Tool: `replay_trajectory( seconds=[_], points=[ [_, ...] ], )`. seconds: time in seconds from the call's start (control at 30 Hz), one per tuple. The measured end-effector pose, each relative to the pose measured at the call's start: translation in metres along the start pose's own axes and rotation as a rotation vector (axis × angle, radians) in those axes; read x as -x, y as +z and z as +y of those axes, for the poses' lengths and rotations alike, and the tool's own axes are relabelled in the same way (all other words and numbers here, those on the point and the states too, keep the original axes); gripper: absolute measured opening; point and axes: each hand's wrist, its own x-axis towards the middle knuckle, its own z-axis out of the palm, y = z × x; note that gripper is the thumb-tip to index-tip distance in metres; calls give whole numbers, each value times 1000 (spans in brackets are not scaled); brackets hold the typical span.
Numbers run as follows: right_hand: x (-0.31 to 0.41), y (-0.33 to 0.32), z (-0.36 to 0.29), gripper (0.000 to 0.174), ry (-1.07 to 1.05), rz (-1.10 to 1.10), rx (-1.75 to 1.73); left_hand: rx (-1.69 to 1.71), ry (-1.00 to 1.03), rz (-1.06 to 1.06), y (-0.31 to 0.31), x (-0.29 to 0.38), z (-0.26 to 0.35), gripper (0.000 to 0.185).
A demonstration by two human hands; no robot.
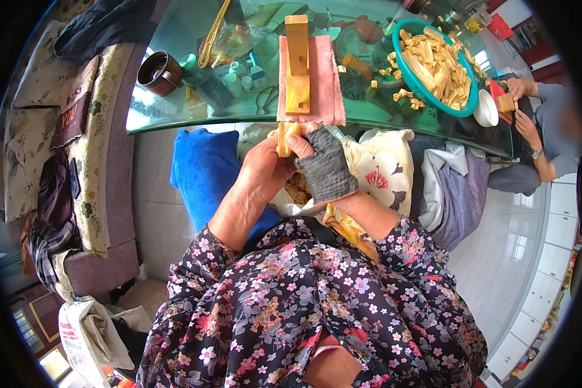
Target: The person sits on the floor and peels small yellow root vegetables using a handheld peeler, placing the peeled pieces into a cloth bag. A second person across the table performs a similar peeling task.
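Both hands meet just off the front edge of the glass table. My left hand (271, 165), bare, grips a short pale-yellow piece (287, 137), its material unclear. My right hand (322, 162) wears a grey fabric wrap over the palm and holds the same piece at its right side with thumb and fingers. Straight ahead, a wooden block tool with a slot (298, 63), like a plane or slicer, lies lengthwise on a pink towel (326, 77). Below my hands, brownish shavings or scraps (298, 189) partly show in a bag.
A teal basket (400, 63) of pale-yellow pieces stands at the table's right, beside a white bowl (486, 109). Loose bits (407, 97) lie near it. A dark mug (160, 72) and small bottles (237, 77) stand left. At far right, another person's hands (526, 106) hold a small block.
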Motion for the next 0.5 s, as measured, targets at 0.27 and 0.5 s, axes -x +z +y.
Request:
replay_trajectory(
  seconds=[0.27, 0.5],
  points=[
    [-22, -8, 31, 27, -36, 228, 136, 101, 93, 2, -6, 7, 4, 21],
    [-10, -7, 14, 14, 447, -199, -486, -84, 51, 10, -17, -2, 1, 27]
  ],
)
